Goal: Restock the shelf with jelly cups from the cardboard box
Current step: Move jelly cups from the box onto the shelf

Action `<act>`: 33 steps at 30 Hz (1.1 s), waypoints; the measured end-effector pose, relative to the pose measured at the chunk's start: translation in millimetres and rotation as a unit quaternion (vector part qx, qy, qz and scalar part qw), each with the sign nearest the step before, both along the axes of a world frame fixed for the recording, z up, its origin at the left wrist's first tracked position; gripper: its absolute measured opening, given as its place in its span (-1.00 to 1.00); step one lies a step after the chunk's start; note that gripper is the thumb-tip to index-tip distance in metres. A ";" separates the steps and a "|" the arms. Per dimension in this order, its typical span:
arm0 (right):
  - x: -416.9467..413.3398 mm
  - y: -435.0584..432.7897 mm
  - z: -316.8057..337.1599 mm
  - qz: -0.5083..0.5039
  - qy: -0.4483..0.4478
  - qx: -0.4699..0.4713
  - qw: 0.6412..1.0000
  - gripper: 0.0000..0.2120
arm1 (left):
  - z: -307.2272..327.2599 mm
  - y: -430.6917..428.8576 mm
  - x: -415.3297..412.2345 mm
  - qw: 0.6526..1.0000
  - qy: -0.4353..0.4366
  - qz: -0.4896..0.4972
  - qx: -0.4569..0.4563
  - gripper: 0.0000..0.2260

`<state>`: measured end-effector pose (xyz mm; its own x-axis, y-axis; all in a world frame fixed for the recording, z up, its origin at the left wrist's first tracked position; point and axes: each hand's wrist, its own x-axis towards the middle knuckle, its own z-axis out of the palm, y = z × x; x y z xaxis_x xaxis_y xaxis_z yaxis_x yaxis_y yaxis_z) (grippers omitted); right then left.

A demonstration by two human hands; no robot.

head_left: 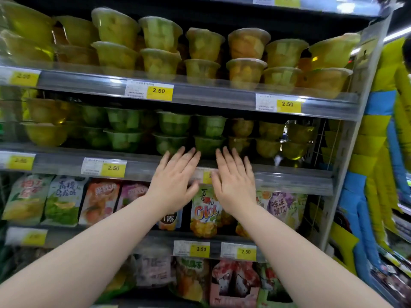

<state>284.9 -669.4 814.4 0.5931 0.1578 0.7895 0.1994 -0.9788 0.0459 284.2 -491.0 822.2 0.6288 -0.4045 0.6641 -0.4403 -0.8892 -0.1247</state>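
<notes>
Jelly cups (208,144), green and yellow, stand stacked two high in a row along the middle shelf (289,177), behind its clear front rail. More of them fill the upper shelf (211,94) the same way. Both hands are raised in front of the middle shelf's rail, backs toward the camera, fingers straight and slightly spread, holding nothing. The left hand (175,176) and the right hand (235,176) are close side by side, and a green cup of the lower layer sits just beyond the gap between them. The fingertips reach the level of the lowest cups, but whether they touch them cannot be told. A yellow price tag (113,168) reading 2.50 sits on the rail to the left. Fruit drink pouches (205,212) hang on the shelf below, partly behind the wrists.
</notes>
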 end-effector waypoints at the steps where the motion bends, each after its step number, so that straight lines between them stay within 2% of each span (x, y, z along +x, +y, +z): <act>1: -4.5 0.4 -7.7 0.001 0.001 0.000 1.000 -0.47 | -10.2 4.4 -5.4 1.000 0.010 0.023 0.002 -0.35; 6: -33.1 9.1 -51.7 0.027 0.089 -0.011 0.996 -0.43 | -61.7 31.4 -44.2 0.990 0.104 0.094 -0.017 -0.35; 11: -73.7 38.2 -95.8 0.069 0.188 0.011 0.980 -0.38 | -110.3 74.5 -97.6 0.955 0.227 0.189 -0.041 -0.27; 15: -103.9 73.5 -128.8 0.089 0.265 0.024 0.960 -0.32 | -140.3 114.8 -142.9 0.935 0.270 0.224 -0.050 -0.26; 22: -157.0 170.0 -186.9 0.116 0.331 0.020 0.936 -0.29 | -197.0 214.1 -214.6 0.911 0.334 0.237 -0.061 -0.28; 27: -198.8 239.9 -237.5 0.127 0.406 0.042 0.904 -0.32 | -241.9 283.6 -266.6 0.881 0.390 0.261 -0.058 -0.31; 33: -234.2 301.0 -308.8 0.155 0.508 0.049 0.846 -0.32 | -305.8 345.0 -303.4 0.833 0.475 0.278 -0.055 -0.32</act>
<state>50.8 -368.4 505.6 0.9157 0.3929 -0.0850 0.3343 -0.8618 -0.3815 -19.2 -145.9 516.3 0.9617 0.1543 -0.2265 0.1893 -0.9717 0.1416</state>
